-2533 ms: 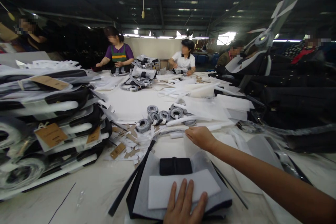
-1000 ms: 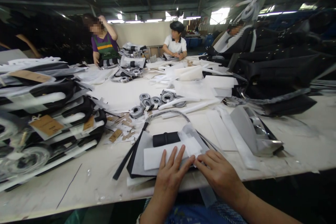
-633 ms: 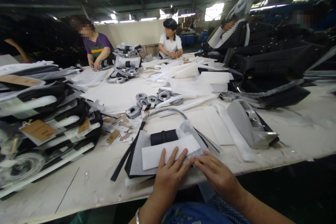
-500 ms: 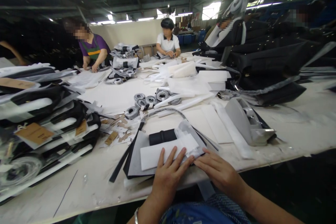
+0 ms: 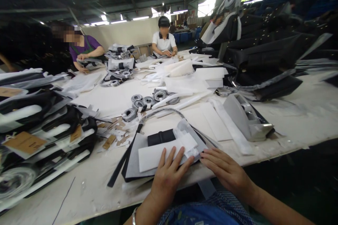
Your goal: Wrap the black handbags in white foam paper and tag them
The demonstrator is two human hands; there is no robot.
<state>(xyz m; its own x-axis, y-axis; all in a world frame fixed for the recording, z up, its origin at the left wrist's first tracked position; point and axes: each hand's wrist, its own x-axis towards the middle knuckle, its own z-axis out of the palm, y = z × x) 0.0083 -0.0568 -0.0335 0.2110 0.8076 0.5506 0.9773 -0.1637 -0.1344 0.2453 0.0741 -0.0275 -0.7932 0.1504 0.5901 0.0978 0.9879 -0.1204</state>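
A black handbag (image 5: 161, 137) lies flat at the table's front edge, mostly covered by thin white wrapping paper (image 5: 132, 163). Across it rests a strip of white foam (image 5: 149, 157). My left hand (image 5: 169, 170) presses on the foam and paper with its fingers spread. At the bag's right edge is my right hand (image 5: 224, 167), fingers stretched out; whether it touches the paper I cannot tell. The bag's wrapped handle (image 5: 169, 110) arches behind it, and a black strap (image 5: 118, 168) hangs out to the left.
Wrapped bags (image 5: 47, 126) are stacked at left. Coiled straps (image 5: 148, 102), paper scraps (image 5: 116, 133) and foam sheets (image 5: 185, 74) lie beyond the bag. A grey tape dispenser (image 5: 248, 119) stands at right, with black bags (image 5: 264, 59) behind it. Two co-workers (image 5: 163, 40) sit across the table.
My right hand has shifted slightly right, away from my left hand. My left hand stays on the foam. The co-worker at left has raised a hand with a wrapped item. The view has turned slightly.
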